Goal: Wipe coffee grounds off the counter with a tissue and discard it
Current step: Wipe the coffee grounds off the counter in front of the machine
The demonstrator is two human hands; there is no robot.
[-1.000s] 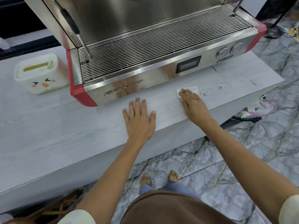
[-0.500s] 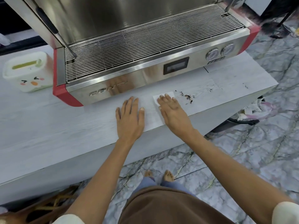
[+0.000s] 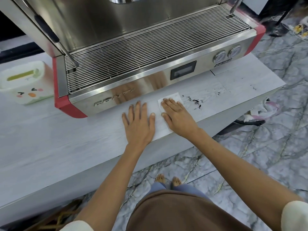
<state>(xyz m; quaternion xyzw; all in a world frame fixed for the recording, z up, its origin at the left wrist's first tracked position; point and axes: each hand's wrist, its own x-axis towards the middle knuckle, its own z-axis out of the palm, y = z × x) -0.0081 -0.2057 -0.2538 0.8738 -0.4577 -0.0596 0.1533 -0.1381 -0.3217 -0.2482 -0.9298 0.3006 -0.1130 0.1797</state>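
Note:
My right hand (image 3: 177, 115) lies flat on a white tissue (image 3: 175, 97), pressing it onto the pale counter (image 3: 50, 139) just in front of the espresso machine. Only the tissue's far corner and left edge show past my fingers. Dark coffee grounds (image 3: 195, 102) are scattered on the counter right beside the tissue, with fainter specks (image 3: 218, 93) further right. My left hand (image 3: 139, 121) rests palm down on the counter, fingers spread, a little left of the tissue and holding nothing.
A steel espresso machine with red corners (image 3: 133, 77) fills the back of the counter. A white tissue box with a cartoon face (image 3: 25, 84) stands at the left. The counter's right end (image 3: 273, 87) drops to a marble floor, where a bin with crumpled waste (image 3: 256, 114) sits.
My right hand has slid the tissue leftward along the counter toward my left hand, leaving a dark trail of grounds uncovered to its right. My left hand stays flat.

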